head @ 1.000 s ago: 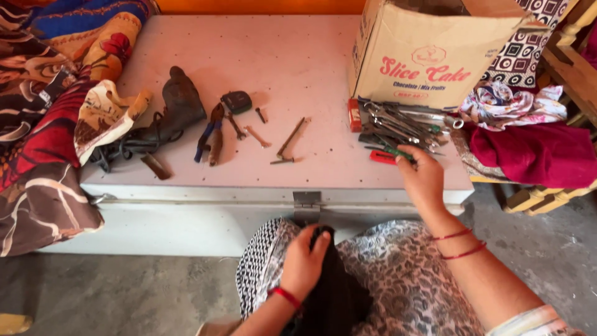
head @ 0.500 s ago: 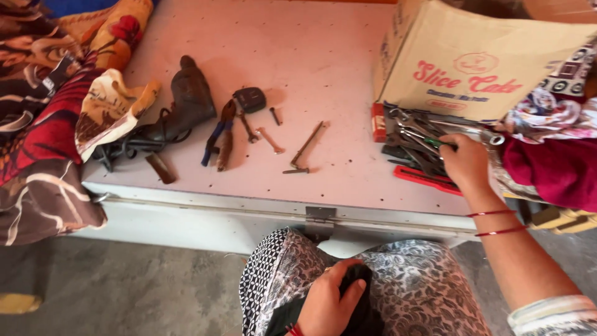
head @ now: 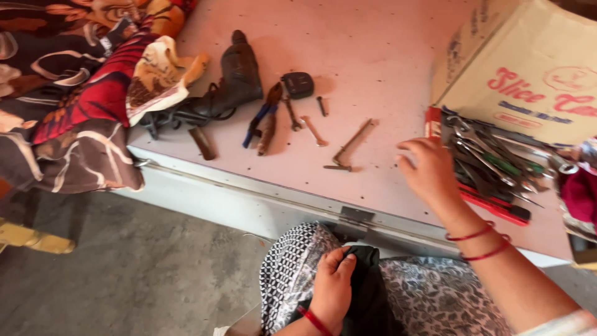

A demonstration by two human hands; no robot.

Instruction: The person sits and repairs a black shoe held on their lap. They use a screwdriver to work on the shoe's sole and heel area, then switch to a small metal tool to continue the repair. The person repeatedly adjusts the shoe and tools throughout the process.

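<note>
Pale metal trunk lid [head: 373,50] carrying tools; right hand [head: 429,171] hovering open, empty, nr front edge, beside spanner pile [head: 491,162]; left hand [head: 333,286] gripping dark cloth [head: 367,292] on lap.

Desk [head: 385,68]: pale pinkish top, white front edge with a metal hasp [head: 356,218]. On it: dark power drill [head: 233,78], blue-handled pliers [head: 260,118], L-shaped metal key [head: 349,148], loose bolts, heap of spanners [head: 491,162], cardboard box [head: 528,74], patterned cloth [head: 93,93].

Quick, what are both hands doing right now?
Left hand: closed on the black cloth in the lap.
Right hand: open, empty, hovering beside the pile of tools.
</note>
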